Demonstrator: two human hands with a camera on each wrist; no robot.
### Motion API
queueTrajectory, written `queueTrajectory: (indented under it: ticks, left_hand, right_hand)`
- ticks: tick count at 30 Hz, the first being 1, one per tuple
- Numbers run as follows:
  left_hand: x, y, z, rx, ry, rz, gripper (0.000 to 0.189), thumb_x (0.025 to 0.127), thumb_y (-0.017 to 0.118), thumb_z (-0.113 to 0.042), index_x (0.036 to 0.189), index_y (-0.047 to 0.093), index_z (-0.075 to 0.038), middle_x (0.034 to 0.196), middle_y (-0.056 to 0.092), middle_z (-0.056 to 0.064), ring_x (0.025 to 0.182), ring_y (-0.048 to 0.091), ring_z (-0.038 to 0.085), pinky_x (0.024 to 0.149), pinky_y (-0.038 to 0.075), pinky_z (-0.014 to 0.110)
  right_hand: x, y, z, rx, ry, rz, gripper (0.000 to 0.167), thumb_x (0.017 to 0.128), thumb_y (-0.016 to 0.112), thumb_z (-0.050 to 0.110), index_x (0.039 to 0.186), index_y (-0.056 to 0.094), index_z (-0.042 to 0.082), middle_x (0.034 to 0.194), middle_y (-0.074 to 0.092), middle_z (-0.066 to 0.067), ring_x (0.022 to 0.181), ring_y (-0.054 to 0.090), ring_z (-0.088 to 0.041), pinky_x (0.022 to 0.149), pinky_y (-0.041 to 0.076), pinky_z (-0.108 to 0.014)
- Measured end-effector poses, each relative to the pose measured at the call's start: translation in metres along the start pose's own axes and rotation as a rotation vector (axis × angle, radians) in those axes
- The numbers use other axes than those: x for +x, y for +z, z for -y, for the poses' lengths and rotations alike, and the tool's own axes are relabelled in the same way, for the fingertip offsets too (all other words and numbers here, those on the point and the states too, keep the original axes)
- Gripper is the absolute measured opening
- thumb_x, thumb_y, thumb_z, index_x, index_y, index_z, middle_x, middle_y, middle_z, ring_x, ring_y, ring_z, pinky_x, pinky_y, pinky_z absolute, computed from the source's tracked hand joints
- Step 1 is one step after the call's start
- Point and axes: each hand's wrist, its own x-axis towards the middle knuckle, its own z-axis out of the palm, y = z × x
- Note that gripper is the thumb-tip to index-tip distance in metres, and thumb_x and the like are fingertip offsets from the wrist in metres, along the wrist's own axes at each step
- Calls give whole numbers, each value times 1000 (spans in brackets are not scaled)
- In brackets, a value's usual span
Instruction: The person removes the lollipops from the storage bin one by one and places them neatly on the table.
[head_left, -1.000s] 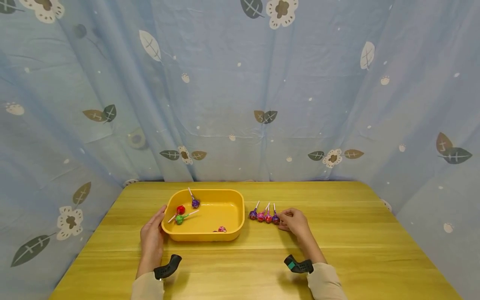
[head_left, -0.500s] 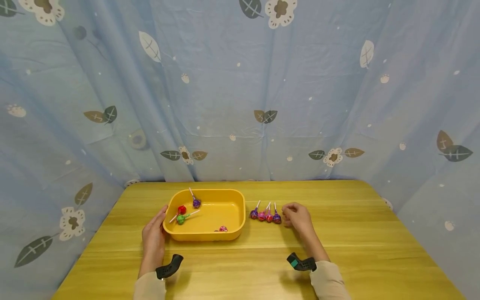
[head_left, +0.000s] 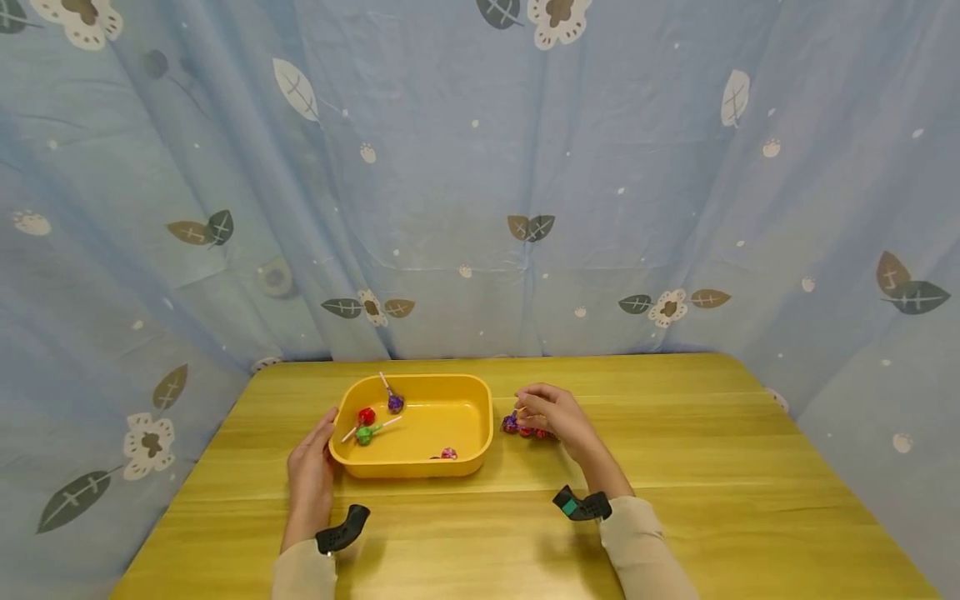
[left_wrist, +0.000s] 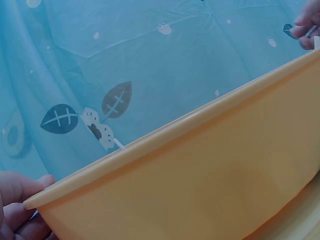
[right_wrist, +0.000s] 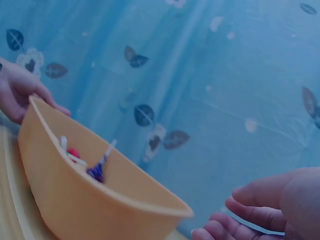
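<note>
A yellow plastic bin stands on the table, with my left hand holding its left end. In the left wrist view, fingers lie at the corner of its rim. Inside lie a red lollipop, a green one, a purple one and a pink one partly behind the near wall. Right of the bin my right hand hovers over a row of lollipops, its fingers loosely bent. It partly covers the row, and no lollipop is seen lifted.
The wooden table extends in front of the bin and to the right of the row. A pale blue patterned curtain hangs behind the table and along both sides.
My right hand has left the right end of the lollipop row and moved left and away from me, over the row. My left hand stays at the bin.
</note>
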Motion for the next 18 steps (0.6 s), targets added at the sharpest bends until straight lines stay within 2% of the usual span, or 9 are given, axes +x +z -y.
queueTrajectory:
  ticks: [5, 12, 15, 18]
  left_hand:
    - [1, 0, 1, -5, 2, -1, 45, 105, 44, -20, 147, 40, -5, 154, 34, 4, 140, 28, 11, 110, 28, 24]
    - [1, 0, 1, -3, 14, -7, 45, 105, 44, -20, 147, 41, -5, 154, 35, 4, 141, 27, 12, 110, 28, 24]
    - [1, 1, 1, -2, 11, -16, 45, 105, 44, -21, 147, 41, -5, 154, 34, 5, 141, 28, 12, 110, 28, 24]
    - [1, 1, 1, -3, 11, -21, 45, 104, 45, -20, 147, 41, -5, 154, 34, 6, 140, 28, 13, 110, 28, 24]
  right_hand:
    - [12, 24, 9, -37, -19, 84, 37, 98, 59, 19, 122, 56, -8, 108, 60, -20, 97, 61, -34, 91, 52, -47]
    - [30, 68, 18, -54, -23, 159, 26, 99, 57, 14, 115, 61, -5, 103, 63, -18, 99, 60, -41, 85, 55, -42]
    - [39, 85, 18, -94, -3, 212, 27, 99, 56, 12, 115, 60, -8, 101, 63, -19, 98, 61, -41, 85, 54, -46]
    - [47, 98, 17, -197, 36, 269, 29, 99, 57, 12, 116, 60, -10, 102, 63, -22, 96, 62, -41, 84, 55, -48]
